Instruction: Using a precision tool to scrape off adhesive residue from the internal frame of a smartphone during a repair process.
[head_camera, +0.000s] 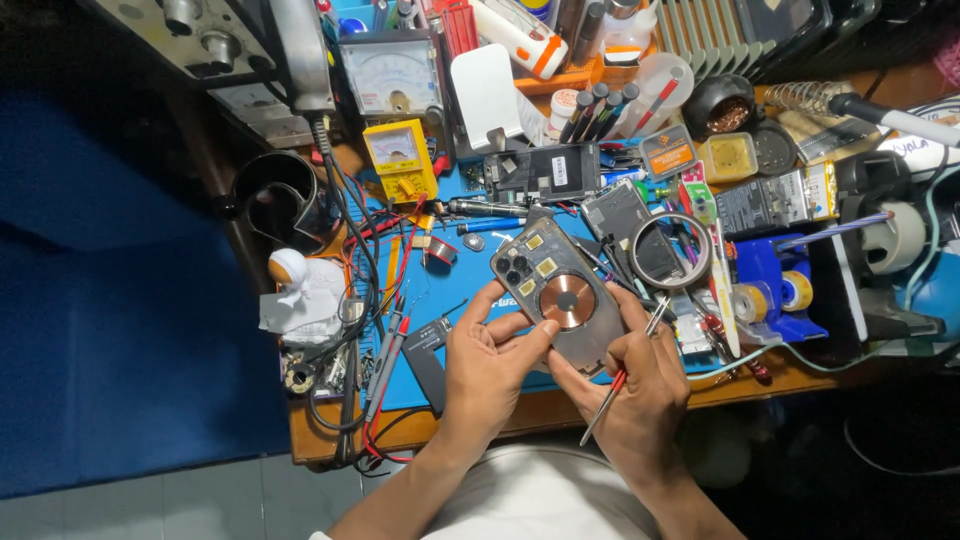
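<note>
two hands, left hand (487, 362) fingers pinching phone back panel (560, 290), right hand (640, 385) fingers pinching tweezers (622, 375), yellow multimeter (400, 160) behind

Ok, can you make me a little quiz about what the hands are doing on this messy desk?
1. True or false: the left hand touches the phone back panel.
2. Which hand has the thin red-tipped tool? A) left B) right C) neither
3. What colour is the round coil in the middle of the panel?

Key:
1. True. Its fingers grip the panel's lower edge.
2. B. The right hand has it tucked between its fingers while also steadying the panel.
3. Copper, an orange-brown. The panel is held over the blue mat, and the yellow meter sits further back.
</note>
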